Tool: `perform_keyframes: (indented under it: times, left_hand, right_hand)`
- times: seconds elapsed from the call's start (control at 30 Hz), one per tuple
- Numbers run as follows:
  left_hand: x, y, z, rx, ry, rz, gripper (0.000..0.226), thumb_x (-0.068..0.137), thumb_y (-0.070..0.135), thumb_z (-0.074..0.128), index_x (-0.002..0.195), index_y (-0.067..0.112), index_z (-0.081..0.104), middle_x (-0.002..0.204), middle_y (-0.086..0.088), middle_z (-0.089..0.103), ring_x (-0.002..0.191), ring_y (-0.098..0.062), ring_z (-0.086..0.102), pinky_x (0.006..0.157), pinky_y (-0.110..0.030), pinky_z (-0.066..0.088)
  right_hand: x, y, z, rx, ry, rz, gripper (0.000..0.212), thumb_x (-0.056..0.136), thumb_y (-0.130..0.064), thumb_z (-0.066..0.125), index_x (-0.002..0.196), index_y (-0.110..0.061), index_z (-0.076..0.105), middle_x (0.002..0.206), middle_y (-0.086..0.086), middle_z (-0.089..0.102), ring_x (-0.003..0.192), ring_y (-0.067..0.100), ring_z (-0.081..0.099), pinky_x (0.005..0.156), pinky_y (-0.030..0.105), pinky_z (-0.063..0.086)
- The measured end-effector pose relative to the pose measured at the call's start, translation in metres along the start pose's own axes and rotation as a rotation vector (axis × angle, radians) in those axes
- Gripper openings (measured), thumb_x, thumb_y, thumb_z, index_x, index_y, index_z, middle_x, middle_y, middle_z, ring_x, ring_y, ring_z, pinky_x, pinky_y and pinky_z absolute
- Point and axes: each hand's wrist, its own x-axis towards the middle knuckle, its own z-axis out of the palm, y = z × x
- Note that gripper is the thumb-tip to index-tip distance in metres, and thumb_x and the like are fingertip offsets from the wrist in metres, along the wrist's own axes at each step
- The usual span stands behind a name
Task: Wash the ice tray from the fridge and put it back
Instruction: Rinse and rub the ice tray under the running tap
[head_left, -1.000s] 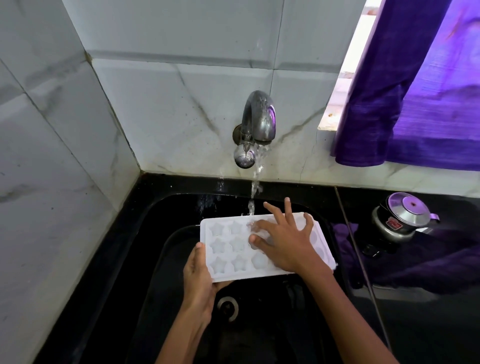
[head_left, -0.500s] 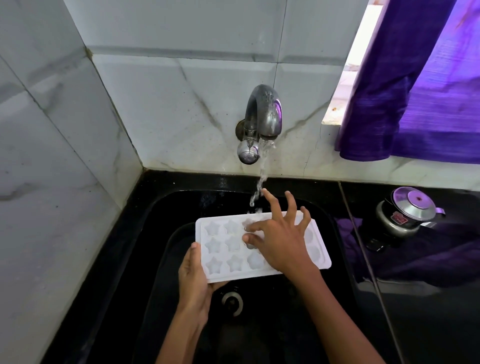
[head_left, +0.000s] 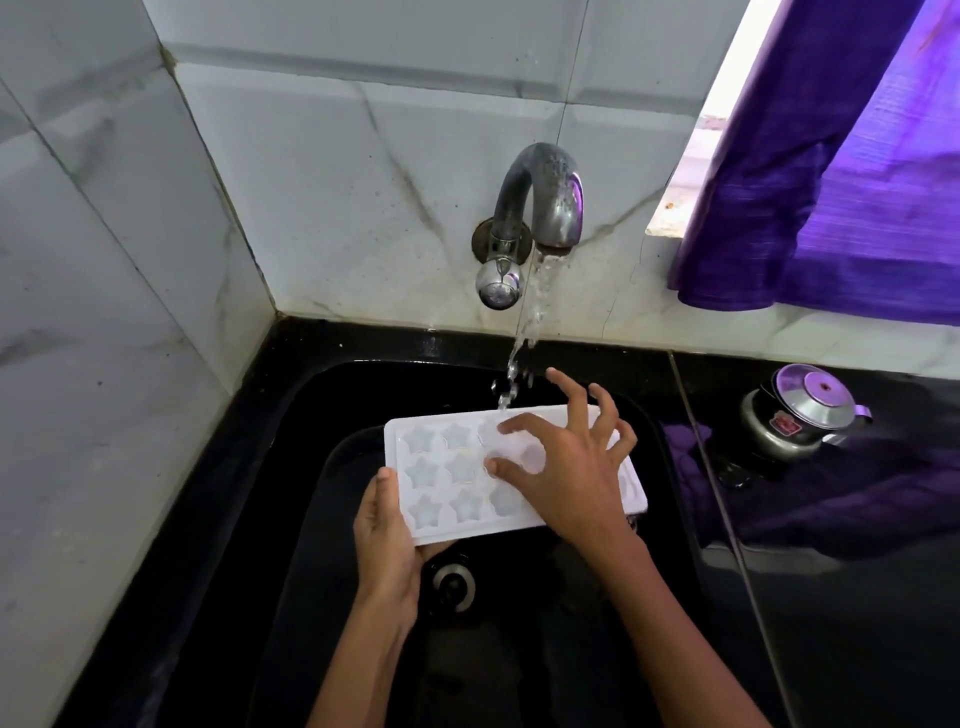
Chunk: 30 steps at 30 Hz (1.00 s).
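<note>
Since half a second ago my right hand (head_left: 566, 467) has arched up off the ice tray (head_left: 457, 467): the fingers, which lay flatter, are now spread and curled, with only the thumb and forefinger tips touching the moulds near the tray's middle. It grips nothing.

Marble-veined wall tiles (head_left: 311, 182) fill the corner behind, and a purple curtain (head_left: 841, 171) hangs at the upper right. Below them the black sink (head_left: 249, 519) is set in a black counter (head_left: 857, 623). I hold the white tray above the basin, roughly level, its star-shaped pockets facing up. My left hand (head_left: 384, 545) clasps its near-left corner, thumb on the rim, fingers underneath. From the curved steel tap (head_left: 545, 202) a stream of water (head_left: 530, 322) falls to the tray's far edge, just beside my right fingertips. On the counter to the right stands a small pressure cooker (head_left: 800, 410). Beneath the tray lies the round drain (head_left: 452, 584).
</note>
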Motion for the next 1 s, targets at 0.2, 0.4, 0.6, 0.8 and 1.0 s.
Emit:
perform_keyframes:
  times: [0.2, 0.4, 0.6, 0.8, 1.0]
  left_hand:
    - [-0.001, 0.001, 0.003, -0.053, 0.015, -0.014, 0.028, 0.100, 0.038, 0.040, 0.104, 0.021, 0.063, 0.090, -0.004, 0.076, 0.077, -0.020, 0.073, 0.053, -0.033, 0.058]
    - [0.003, -0.003, 0.005, -0.056, 0.000, -0.014, 0.029, 0.100, 0.038, 0.040, 0.106, 0.022, 0.063, 0.093, -0.004, 0.075, 0.081, -0.022, 0.073, 0.056, -0.034, 0.058]
    - [0.009, -0.005, 0.010, -0.054, -0.018, -0.014, 0.028, 0.100, 0.038, 0.039, 0.104, 0.023, 0.063, 0.092, -0.001, 0.076, 0.080, -0.019, 0.073, 0.053, -0.031, 0.057]
    - [0.015, -0.006, 0.011, -0.030, -0.029, 0.000, 0.033, 0.099, 0.041, 0.039, 0.110, 0.021, 0.064, 0.099, -0.003, 0.075, 0.087, -0.022, 0.072, 0.059, -0.034, 0.058]
    - [0.020, -0.006, 0.014, -0.020, -0.019, -0.006, 0.034, 0.100, 0.039, 0.039, 0.113, 0.019, 0.062, 0.100, -0.005, 0.074, 0.088, -0.023, 0.072, 0.061, -0.037, 0.060]
  right_hand:
    - [-0.013, 0.002, 0.005, 0.036, -0.216, -0.037, 0.039, 0.084, -0.069, 0.041, 0.115, -0.050, 0.055, 0.154, -0.012, -0.002, 0.137, 0.015, -0.020, 0.101, 0.038, -0.014]
    - [-0.005, -0.001, -0.005, 0.033, -0.190, -0.021, 0.027, 0.078, -0.062, 0.059, 0.095, -0.043, 0.069, 0.156, -0.010, 0.006, 0.142, 0.023, -0.015, 0.106, 0.047, -0.008]
    - [-0.002, 0.008, -0.004, -0.035, -0.228, -0.044, 0.030, 0.083, -0.062, 0.052, 0.108, -0.051, 0.062, 0.157, -0.011, -0.006, 0.137, 0.017, -0.023, 0.103, 0.044, -0.012]
    - [0.004, 0.013, 0.000, 0.011, -0.110, 0.003, 0.027, 0.066, -0.066, 0.066, 0.083, -0.046, 0.072, 0.156, -0.015, 0.007, 0.138, 0.013, -0.015, 0.103, 0.037, -0.008]
    - [0.006, 0.020, 0.007, 0.014, -0.221, -0.070, 0.025, 0.080, -0.060, 0.058, 0.101, -0.049, 0.067, 0.158, -0.010, -0.003, 0.136, 0.013, -0.019, 0.101, 0.035, -0.012]
